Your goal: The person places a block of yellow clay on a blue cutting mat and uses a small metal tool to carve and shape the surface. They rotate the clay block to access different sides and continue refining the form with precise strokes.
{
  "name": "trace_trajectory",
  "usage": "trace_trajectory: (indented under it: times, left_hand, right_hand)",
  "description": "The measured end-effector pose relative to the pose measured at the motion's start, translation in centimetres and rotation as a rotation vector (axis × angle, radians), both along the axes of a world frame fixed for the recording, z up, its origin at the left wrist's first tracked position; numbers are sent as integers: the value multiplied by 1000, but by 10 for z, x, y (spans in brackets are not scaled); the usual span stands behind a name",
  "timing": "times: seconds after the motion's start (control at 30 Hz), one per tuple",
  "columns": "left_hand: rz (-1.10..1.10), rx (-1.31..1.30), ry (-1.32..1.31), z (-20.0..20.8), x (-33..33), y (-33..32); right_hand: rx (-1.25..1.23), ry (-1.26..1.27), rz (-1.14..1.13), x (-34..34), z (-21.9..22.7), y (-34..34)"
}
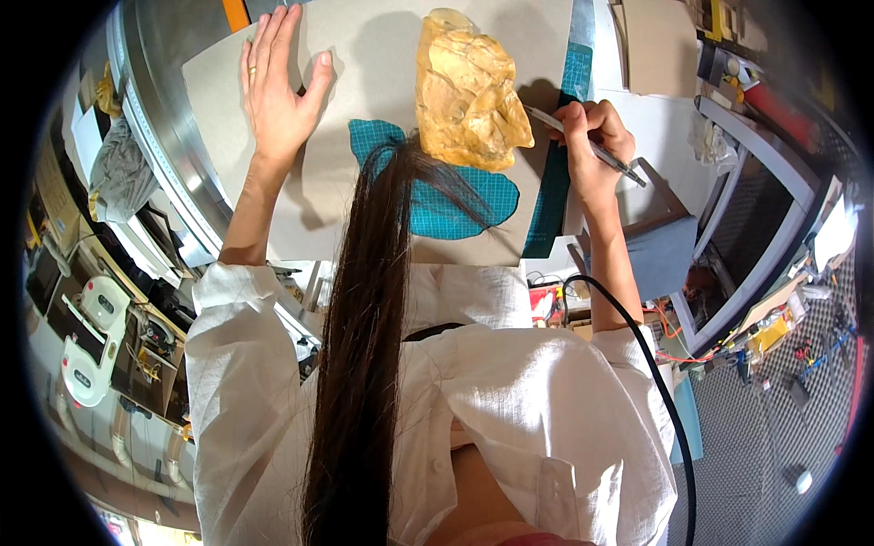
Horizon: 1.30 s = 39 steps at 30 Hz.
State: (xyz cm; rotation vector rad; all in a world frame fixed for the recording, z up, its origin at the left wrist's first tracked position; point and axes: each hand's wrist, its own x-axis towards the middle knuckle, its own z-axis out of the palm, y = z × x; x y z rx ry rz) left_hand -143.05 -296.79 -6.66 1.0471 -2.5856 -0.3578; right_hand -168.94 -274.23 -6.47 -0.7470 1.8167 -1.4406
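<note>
My left hand (pixel 280 96) rests flat, fingers spread, on a large beige-grey sheet of card (pixel 364 55) at the far left. In my right hand (pixel 596 141) a slim grey pen (pixel 617 162) is gripped between thumb and fingers, its tip pointing left at the edge of a crumpled, yellow-amber piece (pixel 464 91). That piece has an irregular outline and lies on the card; its material I cannot tell. Near it, an irregular teal gridded area (pixel 464 214) shows within the card, looking like a cutout over the cutting mat (pixel 544 196). Strands of my long hair hang over part of it.
A metal rail or ruler edge (pixel 164 136) runs along the left. Brown board (pixel 660 45) lies at the far right, near a grey-framed unit (pixel 760 200). A black cable (pixel 669 391) curves past my right forearm. Several tools and scraps litter the right-hand floor.
</note>
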Motion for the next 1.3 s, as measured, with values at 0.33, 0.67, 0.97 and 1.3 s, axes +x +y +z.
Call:
trace_trajectory:
  times: [0.33, 0.67, 0.97, 1.3]
  left_hand:
    - [4, 4, 14, 1, -1, 1]
    - [1, 0, 9, 0, 0, 0]
    - [0, -9, 8, -1, 2, -1]
    - [9, -13, 0, -2, 4, -2]
  right_hand:
    - [-15, -20, -18, 1, -1, 0]
    - [-20, -36, -30, -1, -1, 3]
    - [-36, -83, -70, -3, 2, -9]
    - [-29, -133, -127, -4, 2, -7]
